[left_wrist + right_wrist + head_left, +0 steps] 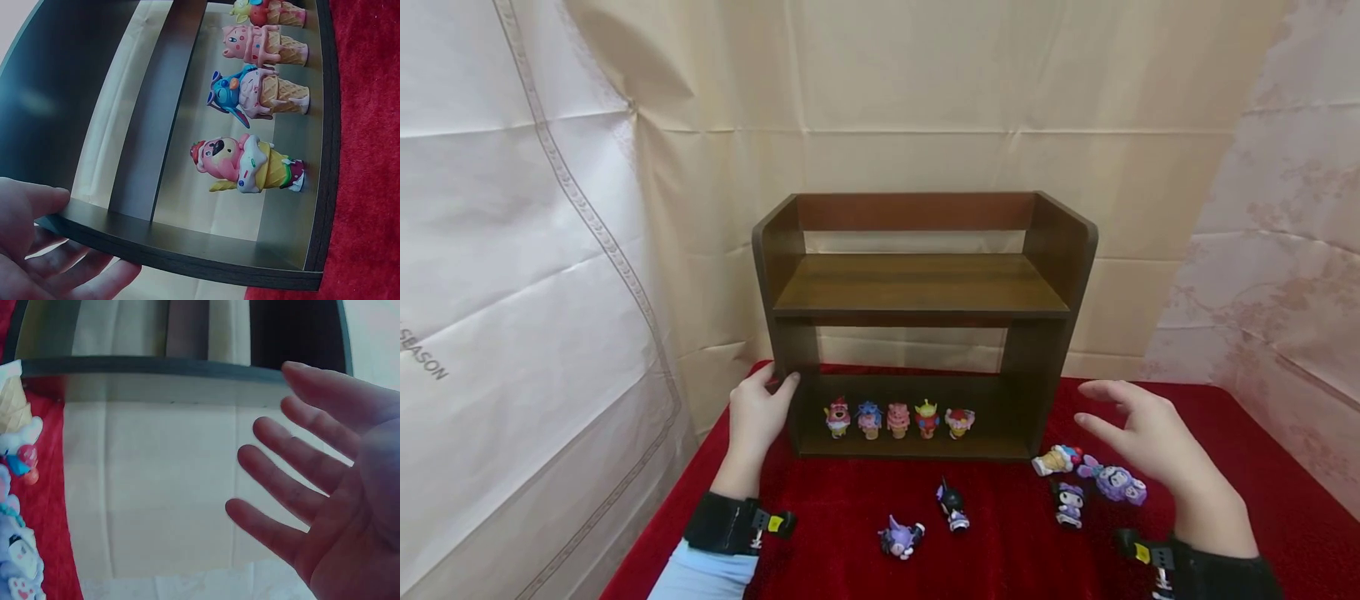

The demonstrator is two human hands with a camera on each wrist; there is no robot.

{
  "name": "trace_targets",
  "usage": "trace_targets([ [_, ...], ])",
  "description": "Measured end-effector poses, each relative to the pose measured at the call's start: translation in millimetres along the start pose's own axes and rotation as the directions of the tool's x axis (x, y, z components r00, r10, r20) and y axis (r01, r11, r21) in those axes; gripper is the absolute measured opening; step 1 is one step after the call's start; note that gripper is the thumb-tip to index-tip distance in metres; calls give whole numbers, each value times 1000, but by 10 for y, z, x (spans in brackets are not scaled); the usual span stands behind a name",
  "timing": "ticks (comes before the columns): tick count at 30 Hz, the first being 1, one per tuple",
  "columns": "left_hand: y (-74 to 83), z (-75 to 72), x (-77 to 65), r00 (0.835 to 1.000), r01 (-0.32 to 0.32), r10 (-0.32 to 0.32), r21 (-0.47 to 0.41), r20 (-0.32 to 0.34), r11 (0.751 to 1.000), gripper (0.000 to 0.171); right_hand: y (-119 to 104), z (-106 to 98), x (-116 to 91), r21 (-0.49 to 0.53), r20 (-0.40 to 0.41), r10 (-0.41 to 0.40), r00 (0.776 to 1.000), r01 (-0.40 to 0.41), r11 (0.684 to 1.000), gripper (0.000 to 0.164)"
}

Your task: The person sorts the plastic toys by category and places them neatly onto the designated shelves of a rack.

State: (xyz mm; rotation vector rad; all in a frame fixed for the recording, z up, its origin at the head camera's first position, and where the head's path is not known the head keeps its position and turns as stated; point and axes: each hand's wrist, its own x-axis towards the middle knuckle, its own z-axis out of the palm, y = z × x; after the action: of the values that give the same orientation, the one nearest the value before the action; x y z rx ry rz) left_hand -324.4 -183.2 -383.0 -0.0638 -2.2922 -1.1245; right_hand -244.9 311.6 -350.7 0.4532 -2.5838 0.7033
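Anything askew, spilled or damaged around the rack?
The loose ice-cream-cone figurine looks toppled: it lies on its side on the red cloth by the front right corner of the rack, while the five figurines inside stand upright. No spill or obvious damage shows.

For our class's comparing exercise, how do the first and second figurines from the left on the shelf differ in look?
The first figurine has a pink head, the second figurine a blue one. The first figurine's icing is white, the second figurine's pinkish. The first figurine's cone is yellow, the second figurine's tan. Both stand upright on the bottom board.
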Motion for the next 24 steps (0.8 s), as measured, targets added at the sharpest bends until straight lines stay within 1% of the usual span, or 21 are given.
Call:
trace_targets([
  [4,5,3,2,1000,5,-5,0,2,1000,33,127,54,12,-38,89,11,996,-8,999,47],
  [10,5,11,2,1000,7,-7,2,3,1000,34,287,158,10,-35,212,62,975,-56,998,53],
  [14,4,9,2,1000,2,-2,1,2,1000,33,351,215,-4,-33,246,94,965,-89,996,53],
  [20,2,10,4,1000,-2,2,-2,2,1000,33,436,321,-12,-32,279,103,955,-98,995,53],
  [24,-1,12,7,1000,0,0,5,-7,1000,32,487,397,-15,-27,324,133,937,-131,991,55],
])
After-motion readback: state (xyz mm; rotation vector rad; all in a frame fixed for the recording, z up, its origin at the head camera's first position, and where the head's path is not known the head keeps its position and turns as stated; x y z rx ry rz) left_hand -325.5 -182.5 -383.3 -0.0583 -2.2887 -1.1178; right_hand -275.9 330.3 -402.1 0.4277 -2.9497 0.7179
